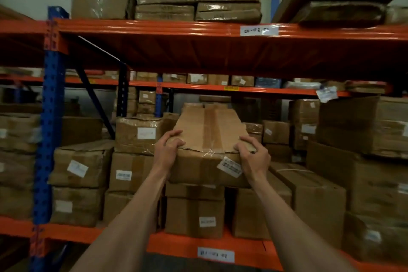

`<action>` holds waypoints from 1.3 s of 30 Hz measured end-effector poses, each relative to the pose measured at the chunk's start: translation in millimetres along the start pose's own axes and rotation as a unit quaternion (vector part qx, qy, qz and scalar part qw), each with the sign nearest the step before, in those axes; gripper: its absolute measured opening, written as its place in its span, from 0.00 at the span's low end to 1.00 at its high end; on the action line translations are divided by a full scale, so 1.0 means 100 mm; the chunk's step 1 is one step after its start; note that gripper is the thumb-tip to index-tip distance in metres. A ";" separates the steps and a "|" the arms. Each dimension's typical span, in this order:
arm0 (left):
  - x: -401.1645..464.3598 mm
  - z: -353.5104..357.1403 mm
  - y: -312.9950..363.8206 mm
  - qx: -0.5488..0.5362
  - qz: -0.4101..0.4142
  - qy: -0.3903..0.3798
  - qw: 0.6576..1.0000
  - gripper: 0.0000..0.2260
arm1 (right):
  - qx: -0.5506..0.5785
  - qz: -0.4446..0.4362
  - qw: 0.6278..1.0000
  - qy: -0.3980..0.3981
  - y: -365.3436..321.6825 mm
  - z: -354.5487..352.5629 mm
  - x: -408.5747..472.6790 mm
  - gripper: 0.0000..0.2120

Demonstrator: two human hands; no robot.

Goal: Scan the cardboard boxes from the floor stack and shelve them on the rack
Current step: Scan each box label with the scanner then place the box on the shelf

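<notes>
Now both arms outstretched; left hand point(169, 147), right hand point(254, 154) curled gripping cardboard box point(209, 134) near corners.

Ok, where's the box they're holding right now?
In the head view, centre: the box sits atop stacked cartons on the rack's lower shelf, left hand and right hand gripping its near corners.

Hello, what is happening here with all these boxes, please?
A person is putting a cardboard box onto the rack. The left hand and the right hand each grip a near top corner of it. The box lies on other boxes on the lower shelf, under the orange beam, with its taped top and a white label facing the camera. Many more boxes fill the shelves around it.
</notes>
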State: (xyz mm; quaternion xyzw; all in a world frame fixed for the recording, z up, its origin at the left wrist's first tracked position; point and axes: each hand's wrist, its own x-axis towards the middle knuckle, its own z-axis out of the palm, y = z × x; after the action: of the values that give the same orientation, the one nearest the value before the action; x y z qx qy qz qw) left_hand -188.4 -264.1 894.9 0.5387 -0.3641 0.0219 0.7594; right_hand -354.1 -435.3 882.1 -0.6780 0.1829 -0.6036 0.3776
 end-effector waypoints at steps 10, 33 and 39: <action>1.08 -0.23 -0.64 0.054 -0.010 0.015 0.998 0.07 | -0.001 0.031 1.000 -0.005 0.53 0.99 0.57 0.06; 1.67 -0.20 -2.36 0.534 0.472 -0.057 0.699 0.32 | -0.416 -0.378 0.827 0.016 1.66 1.82 0.98 0.33; 1.71 -0.16 -2.40 0.538 0.459 -0.048 0.705 0.32 | -0.432 -0.401 0.808 -0.004 1.70 1.82 1.05 0.32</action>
State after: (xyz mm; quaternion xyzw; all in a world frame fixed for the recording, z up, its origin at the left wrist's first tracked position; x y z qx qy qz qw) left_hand 47.9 -412.4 798.7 0.6229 -0.5289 0.5336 0.2179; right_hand -123.3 -565.9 831.6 -0.7863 0.1355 -0.5574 -0.2295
